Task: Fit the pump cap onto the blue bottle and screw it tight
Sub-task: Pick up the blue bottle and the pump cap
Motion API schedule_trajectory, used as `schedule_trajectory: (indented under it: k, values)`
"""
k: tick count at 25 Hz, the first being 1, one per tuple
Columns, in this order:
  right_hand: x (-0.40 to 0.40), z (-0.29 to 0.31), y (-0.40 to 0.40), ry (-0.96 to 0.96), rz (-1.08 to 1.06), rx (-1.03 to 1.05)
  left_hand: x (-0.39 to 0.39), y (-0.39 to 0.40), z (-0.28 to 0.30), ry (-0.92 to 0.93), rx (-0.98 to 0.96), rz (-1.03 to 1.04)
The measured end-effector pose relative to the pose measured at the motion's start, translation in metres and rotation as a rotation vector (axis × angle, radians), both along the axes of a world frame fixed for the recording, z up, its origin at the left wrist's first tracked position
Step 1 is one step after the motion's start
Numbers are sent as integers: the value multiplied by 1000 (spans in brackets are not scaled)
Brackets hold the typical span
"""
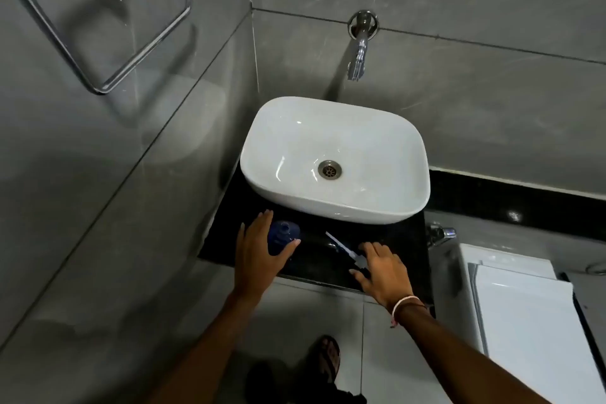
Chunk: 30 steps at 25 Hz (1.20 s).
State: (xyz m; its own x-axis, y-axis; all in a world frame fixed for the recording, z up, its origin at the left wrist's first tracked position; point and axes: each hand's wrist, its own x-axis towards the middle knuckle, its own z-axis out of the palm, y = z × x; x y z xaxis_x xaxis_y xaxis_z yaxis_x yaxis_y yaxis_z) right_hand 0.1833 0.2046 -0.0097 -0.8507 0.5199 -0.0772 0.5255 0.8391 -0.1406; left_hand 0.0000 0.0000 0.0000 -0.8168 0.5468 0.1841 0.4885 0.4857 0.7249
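The blue bottle point(283, 234) stands upright on the black counter point(314, 264) in front of the basin, its mouth uncovered. My left hand point(259, 252) wraps around the bottle's left side, thumb across its front. The pump cap point(355, 261) lies on the counter to the right, its thin clear tube point(337, 243) pointing up-left toward the basin. My right hand point(382, 270) rests over the pump head with fingers spread and curling onto it; the head is mostly hidden beneath them.
A white basin point(334, 157) sits on the counter behind the bottle, under a chrome wall tap point(359, 52). A chrome valve point(441, 233) and a white appliance point(524, 305) stand at right. A towel rail point(108, 43) hangs on the left wall.
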Motion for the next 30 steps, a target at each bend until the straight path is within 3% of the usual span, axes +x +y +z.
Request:
schedule_trajectory:
  k: [4, 7, 11, 18, 25, 30]
  values:
    - [-4, 8, 3, 95, -72, -270, 5, 3, -6, -81, -2, 97]
    - [-10, 33, 5, 336, -88, -470, 5, 5, -9, -56, 13, 132]
    - [-30, 96, 3, 561, 55, -447, 10, 6, -13, 15, -12, 190]
    - [-68, 135, -4, 360, 419, -322, 10, 5, -16, -27, 40, 203]
    - [-90, 155, -11, 347, 528, -317, 2, 4, -14, -99, 77, 141]
    - [-104, 165, -17, 187, 583, -304, 1, 5, -18, -126, 92, 137]
